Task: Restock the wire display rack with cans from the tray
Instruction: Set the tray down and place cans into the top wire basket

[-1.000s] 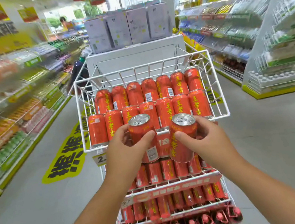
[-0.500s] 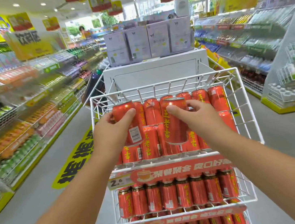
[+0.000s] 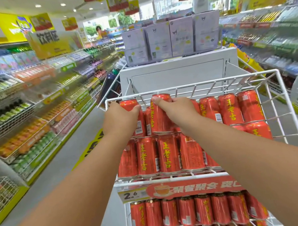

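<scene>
White wire display rack (image 3: 286,105), top basket stocked with red cans (yellow lettering). Left hand (image 3: 118,121) grips one can (image 3: 134,113) at the basket's back-left corner; right hand (image 3: 180,110) grips another can (image 3: 159,115) just beside it.

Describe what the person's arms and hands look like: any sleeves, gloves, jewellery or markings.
Both forearms are bare as far as the picture shows them; no sleeve or cuff comes into view. The left hand and the right hand wear no gloves. No watch, bracelet or ring shows on either wrist or on the fingers in view. No tattoo, bandage or other marking shows. The fingernails that show look short and unpainted.
</scene>
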Available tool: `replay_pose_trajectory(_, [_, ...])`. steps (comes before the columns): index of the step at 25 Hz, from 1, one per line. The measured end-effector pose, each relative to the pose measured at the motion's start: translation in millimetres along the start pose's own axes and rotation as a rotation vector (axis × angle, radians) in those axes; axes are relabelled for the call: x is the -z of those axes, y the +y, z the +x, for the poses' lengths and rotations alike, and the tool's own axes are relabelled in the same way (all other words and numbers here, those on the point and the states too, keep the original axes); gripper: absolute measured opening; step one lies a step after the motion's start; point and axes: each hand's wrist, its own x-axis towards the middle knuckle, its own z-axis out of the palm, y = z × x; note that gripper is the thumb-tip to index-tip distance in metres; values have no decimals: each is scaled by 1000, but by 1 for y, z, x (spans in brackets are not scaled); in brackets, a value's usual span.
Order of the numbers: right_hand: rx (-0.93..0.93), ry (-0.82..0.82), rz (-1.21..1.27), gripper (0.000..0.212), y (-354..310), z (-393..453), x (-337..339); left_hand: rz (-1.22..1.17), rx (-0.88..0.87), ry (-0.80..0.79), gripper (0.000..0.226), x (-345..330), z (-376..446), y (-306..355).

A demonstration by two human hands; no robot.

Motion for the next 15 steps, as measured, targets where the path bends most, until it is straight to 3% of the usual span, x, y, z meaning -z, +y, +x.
replay_pose_trajectory(9, [-4,45,-130,105,-4,6,-33,124,12,-9,57,-19,22,-16])
replay_pose_trajectory(15, [-45,54,-163,102,-3,12,-46,186,6,33,70,-17,28,-23])
